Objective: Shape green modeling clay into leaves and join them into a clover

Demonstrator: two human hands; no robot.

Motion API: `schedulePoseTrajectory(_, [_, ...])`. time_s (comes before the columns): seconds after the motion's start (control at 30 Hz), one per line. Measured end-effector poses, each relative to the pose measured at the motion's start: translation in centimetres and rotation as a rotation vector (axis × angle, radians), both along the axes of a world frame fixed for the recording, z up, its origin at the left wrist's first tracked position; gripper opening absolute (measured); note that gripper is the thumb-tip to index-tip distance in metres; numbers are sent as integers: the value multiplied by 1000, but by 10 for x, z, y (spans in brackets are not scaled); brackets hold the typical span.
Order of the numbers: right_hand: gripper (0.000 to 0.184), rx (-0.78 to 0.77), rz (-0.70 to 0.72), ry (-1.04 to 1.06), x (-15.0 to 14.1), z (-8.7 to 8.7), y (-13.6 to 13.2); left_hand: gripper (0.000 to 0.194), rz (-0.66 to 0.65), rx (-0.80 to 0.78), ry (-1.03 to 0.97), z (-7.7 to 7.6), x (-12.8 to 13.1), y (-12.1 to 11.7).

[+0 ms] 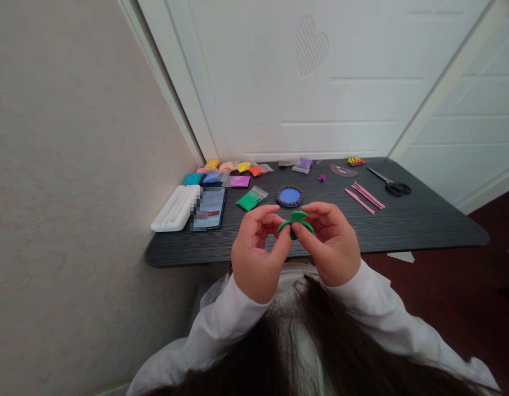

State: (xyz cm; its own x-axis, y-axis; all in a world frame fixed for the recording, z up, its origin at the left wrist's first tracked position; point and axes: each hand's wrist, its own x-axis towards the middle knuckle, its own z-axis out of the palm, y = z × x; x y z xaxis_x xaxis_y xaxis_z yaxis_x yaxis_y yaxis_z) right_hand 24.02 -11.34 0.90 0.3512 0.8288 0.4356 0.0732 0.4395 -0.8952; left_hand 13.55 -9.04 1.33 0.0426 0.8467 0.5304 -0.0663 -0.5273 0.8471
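Between my two hands, above the table's near edge, is a green piece of modelling clay [297, 216] with several petal-like lobes. My left hand [258, 250] pinches its left side between thumb and fingers. On the other side, my right hand [334, 242] grips it with the thumb pressed near its middle. Just beyond the hands lies a round blue clay disc [289, 196] with a dark beaded rim. A packet of green clay [251, 199] rests to the left of the disc.
Several coloured clay packets [240, 181] line the back left of the dark table [427, 220]. A white case [178, 208] and a phone [208, 212] lie left. On the right are pink modelling tools [367, 195], black-handled scissors [397, 188] and a small purple piece [322, 178].
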Motion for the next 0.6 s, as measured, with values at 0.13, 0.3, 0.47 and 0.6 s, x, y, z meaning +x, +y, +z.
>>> schedulePoseTrajectory(0.13, [22, 26, -40, -19, -1, -2, -1, 34, -50, -9, -8, 0, -2, -2])
schedulePoseTrajectory(0.3, [25, 83, -84, -10, -3, -3, -4, 44, -155, 3, -61, 1, -2, -9])
schedulePoseTrajectory(0.47, [32, 312, -94, -127, -1, -4, -6, 47, -127, 73, -11, -2, -5, -9])
schedulePoseTrajectory(0.6, [42, 493, -128, -263, 2, -2, -7, 57, 49, 400, 49, -4, -16, -4])
